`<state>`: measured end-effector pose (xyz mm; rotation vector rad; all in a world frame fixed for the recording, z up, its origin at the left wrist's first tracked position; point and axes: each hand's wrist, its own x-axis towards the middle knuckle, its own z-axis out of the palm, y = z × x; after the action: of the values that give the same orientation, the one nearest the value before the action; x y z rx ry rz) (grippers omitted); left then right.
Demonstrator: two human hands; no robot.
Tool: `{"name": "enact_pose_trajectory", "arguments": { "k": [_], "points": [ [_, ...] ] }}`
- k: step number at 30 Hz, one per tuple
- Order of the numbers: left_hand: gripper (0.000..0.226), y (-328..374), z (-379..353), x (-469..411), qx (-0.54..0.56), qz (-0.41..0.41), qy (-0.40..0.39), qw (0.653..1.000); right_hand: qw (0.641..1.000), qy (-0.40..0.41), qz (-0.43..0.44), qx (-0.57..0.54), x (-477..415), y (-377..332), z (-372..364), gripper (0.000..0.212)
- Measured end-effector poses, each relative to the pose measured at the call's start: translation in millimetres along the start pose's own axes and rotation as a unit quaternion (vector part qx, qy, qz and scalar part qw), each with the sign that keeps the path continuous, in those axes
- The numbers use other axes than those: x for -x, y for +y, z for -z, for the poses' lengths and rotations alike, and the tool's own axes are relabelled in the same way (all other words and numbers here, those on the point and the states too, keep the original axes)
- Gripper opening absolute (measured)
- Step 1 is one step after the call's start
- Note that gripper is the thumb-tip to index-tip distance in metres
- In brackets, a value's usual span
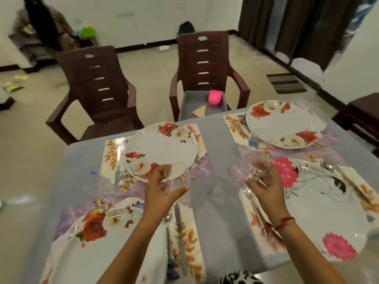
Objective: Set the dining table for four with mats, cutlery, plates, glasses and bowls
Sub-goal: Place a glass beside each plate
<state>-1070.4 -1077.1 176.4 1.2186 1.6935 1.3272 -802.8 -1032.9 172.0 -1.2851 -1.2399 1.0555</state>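
- Nearest me, two forearms reach out over the near-left plate (98, 232) and the near-right plate (328, 212).
- My left hand (162, 193) grasps the left glass (178, 177), thumb and fingers curled round its wall. It is held above the near rim of the far-left plate (164, 148).
- My right hand (266, 187) grips the right glass (255, 170), lifted over the far-left corner of the near-right setting.
- I'd lower each glass upright onto bare mat (202, 171) beside a plate, never on a rim. I'd let go only once the base sits flat.
- A third glass (257, 136) stands just beside the far-right plate (285, 124), near the right hand's path.
- The knife (180, 232) and the spoon (331, 167) narrow the landing spots.
- I see no bowls.
- Beyond the table (213, 144), a pink object (215, 97) sits on the chair (203, 64).
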Motion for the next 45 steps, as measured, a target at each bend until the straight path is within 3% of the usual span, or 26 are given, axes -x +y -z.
{"name": "enact_pose_trajectory", "arguments": {
  "k": [3, 6, 11, 18, 27, 31, 36, 41, 45],
  "points": [
    [0.068, 4, -22, -4, -0.025, 0.028, 0.013, 0.999, 0.998, -0.052, -0.017, -0.018, -26, 3, 26, 0.078],
    [0.066, 3, -34, -8, -0.048, 0.052, 0.03, 0.997, 0.995, -0.089, -0.024, -0.031, -47, 8, 44, 0.06],
    [0.073, -11, -24, -21, -0.084, 0.084, 0.027, 0.993, 0.987, -0.153, -0.04, -0.032, -69, 22, 51, 0.059],
    [0.07, -25, -9, -36, -0.087, 0.108, -0.035, 0.99, 0.985, -0.164, -0.036, -0.029, -79, 26, 45, 0.057],
    [0.073, -37, 1, -35, -0.08, 0.099, -0.054, 0.99, 0.988, -0.154, -0.013, -0.02, -76, 20, 29, 0.053],
    [0.087, -38, 5, -31, -0.047, 0.1, -0.062, 0.992, 0.989, -0.143, -0.002, -0.023, -66, 13, 22, 0.053],
    [0.093, -29, -3, -25, -0.069, 0.052, 0.001, 0.996, 0.991, -0.126, -0.001, -0.053, -50, 4, 31, 0.063],
    [0.052, 1, -37, -13, -0.061, -0.007, 0.129, 0.99, 0.993, -0.108, 0.0, -0.038, -48, 1, 69, 0.056],
    [0.035, 16, -65, -7, -0.115, -0.043, 0.228, 0.966, 0.999, -0.044, 0.011, -0.026, -62, 1, 122, 0.055]
  ]
}}
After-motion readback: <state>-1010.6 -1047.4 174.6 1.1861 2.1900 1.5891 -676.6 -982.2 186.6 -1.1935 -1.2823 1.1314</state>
